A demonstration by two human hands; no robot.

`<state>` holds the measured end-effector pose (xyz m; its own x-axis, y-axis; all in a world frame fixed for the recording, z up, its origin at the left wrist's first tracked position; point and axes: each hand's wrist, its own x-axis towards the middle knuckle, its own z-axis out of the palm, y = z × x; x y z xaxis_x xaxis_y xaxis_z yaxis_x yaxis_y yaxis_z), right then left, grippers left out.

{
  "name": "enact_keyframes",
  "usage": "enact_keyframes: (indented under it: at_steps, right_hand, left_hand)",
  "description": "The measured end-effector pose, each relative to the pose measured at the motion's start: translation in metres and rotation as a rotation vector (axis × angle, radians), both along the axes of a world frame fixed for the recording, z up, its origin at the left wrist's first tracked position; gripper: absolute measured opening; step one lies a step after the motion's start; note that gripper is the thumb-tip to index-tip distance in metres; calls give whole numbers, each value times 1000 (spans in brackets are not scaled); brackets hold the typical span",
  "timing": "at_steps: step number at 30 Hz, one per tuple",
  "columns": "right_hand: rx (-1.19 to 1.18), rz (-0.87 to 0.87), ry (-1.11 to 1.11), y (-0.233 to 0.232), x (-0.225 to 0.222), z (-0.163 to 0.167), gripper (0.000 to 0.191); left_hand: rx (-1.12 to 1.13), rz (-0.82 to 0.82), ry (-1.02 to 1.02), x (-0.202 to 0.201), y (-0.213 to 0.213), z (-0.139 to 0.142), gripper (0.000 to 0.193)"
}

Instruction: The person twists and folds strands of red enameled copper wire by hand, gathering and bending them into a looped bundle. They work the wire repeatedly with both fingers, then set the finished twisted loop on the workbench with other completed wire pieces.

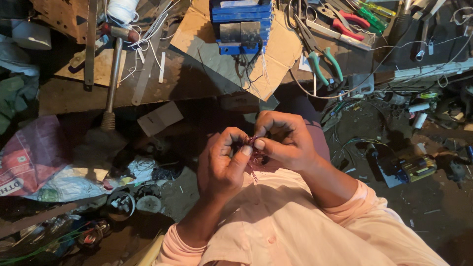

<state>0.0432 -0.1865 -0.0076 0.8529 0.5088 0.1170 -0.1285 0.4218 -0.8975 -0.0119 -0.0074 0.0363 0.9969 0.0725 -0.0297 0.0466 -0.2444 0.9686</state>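
Observation:
Both my hands meet in front of my chest over a small tangle of reddish copper wire (254, 156). My left hand (224, 165) pinches the bundle between thumb and fingers from the left. From the right, my right hand (283, 140) curls over it, its thumb pressing on the wire. Loose strands hang down below the fingers. Most of the bundle is hidden by my fingers. Pale pink sleeves cover my forearms.
A cluttered wooden workbench (197, 81) lies ahead with a hammer (114, 74), a blue vise (241, 24), green-handled pliers (325, 61), red-handled pliers (347, 24) and white string. Bags and scraps (34, 157) pile at the left; wires and parts litter the floor (419, 167) on the right.

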Motion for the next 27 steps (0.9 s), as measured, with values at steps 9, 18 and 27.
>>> enact_keyframes:
  at_steps: [9, 18, 27]
  right_hand:
    - [24, -5, 8, -1, -1, -6, 13]
    - [14, -11, -14, -1, -1, -3, 13]
    - [29, -21, -5, -3, 0, -5, 11]
  left_hand:
    - [-31, 3, -40, 0, 1, -1, 14]
    - [11, -6, -40, -1, 1, -4, 12]
    - [-293, -20, 0, 0, -1, -10, 9]
